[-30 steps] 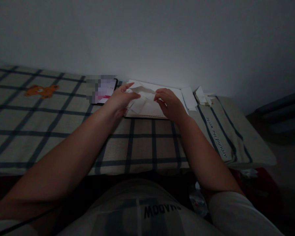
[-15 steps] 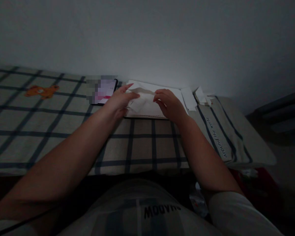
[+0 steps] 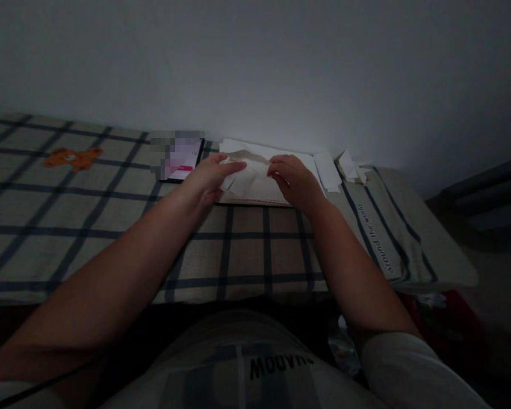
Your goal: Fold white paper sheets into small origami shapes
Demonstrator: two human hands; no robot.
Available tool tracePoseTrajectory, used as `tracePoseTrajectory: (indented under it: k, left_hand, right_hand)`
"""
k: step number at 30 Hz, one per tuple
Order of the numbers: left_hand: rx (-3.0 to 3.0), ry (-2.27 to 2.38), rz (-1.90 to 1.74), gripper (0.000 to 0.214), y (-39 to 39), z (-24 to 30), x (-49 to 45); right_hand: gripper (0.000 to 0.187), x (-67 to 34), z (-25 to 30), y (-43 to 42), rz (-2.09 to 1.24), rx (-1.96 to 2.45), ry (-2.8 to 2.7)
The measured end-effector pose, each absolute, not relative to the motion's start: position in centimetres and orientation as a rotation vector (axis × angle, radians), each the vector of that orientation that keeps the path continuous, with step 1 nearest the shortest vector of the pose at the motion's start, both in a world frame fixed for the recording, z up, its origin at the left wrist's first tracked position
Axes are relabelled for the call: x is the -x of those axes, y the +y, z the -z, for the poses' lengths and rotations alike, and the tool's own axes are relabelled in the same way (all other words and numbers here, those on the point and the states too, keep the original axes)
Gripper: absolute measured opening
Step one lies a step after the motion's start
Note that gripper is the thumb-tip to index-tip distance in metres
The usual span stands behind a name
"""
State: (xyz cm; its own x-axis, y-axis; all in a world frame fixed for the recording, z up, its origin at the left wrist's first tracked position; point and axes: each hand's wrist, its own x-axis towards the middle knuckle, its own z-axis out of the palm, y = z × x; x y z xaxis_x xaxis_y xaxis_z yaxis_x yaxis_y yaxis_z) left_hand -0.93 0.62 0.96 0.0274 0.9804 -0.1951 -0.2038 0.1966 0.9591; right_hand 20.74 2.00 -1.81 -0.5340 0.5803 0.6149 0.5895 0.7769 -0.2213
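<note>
A folded sheet of white paper (image 3: 250,177) is held between my two hands, its upper part raised in creases. My left hand (image 3: 215,177) grips its left side, the thumb lying on top and the fingers at the edge and beneath. On the right, my right hand (image 3: 292,177) pinches the paper's edge with curled fingertips. Under both hands lies a flat stack of white sheets (image 3: 307,161) with a dark edge along its near side. The exact fold lines are hard to make out in the dim light.
Left of the paper lies a tablet or phone (image 3: 183,159) with a lit screen. An orange bear-shaped piece (image 3: 73,158) is farther left. Paper strips (image 3: 327,171) and a folded paper piece (image 3: 350,167) sit right, on the checked tablecloth (image 3: 247,250). A wall stands behind; a red container (image 3: 455,324) is below right.
My left hand's fingers and thumb have shifted slightly on the paper, the index finger drawing in. My right hand has barely moved.
</note>
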Motion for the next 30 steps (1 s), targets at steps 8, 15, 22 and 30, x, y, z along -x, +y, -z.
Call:
tracePoseTrajectory:
  k: [8,15,22,30]
  left_hand:
    - [-0.977,1.130,-1.119,0.031,0.9,-0.3,1.1]
    - [-0.974,1.193,-1.104,0.029,1.3,0.1,1.0]
    - [-0.978,1.195,-1.174,0.024,1.4,0.5,1.0]
    - [-1.034,1.168,-1.439,0.042,1.7,1.2,0.4]
  right_hand:
    - [0.023,-20.7,1.7,1.9,0.036,0.901,-2.283]
    - [0.023,-20.7,1.8,1.8,0.021,0.939,-2.292]
    - [0.019,-20.6,1.7,1.8,0.029,0.873,-2.269]
    - [0.042,-19.0,2.6,1.5,-0.389,0.956,-1.885]
